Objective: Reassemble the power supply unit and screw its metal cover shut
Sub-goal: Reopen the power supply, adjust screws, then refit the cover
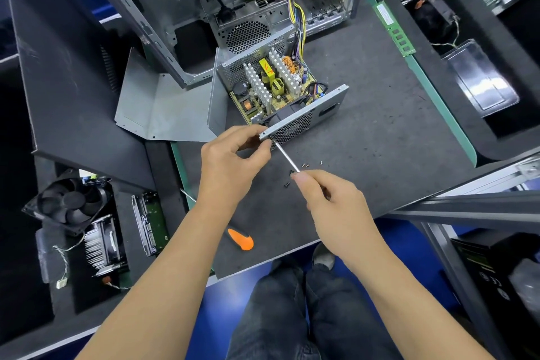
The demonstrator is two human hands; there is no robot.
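PSU point(280, 90) is seen open on the grey mat point(365, 131), just beyond both hands. A screwdriver point(287, 159) is gripped by the right hand point(330, 199), fingers curled round its handle, the tip set at the near corner of the fan panel point(304, 117). That corner is pinched by the left hand point(233, 164). About five loose screws point(304, 165) are scattered just right of the shaft, with bare mat farther right. One orange-handled tool point(241, 239) lies nearer, below the left wrist. One bent metal cover point(163, 108) lies left of the grip, touching the PSU. One PC case point(204, 9) stands beyond.
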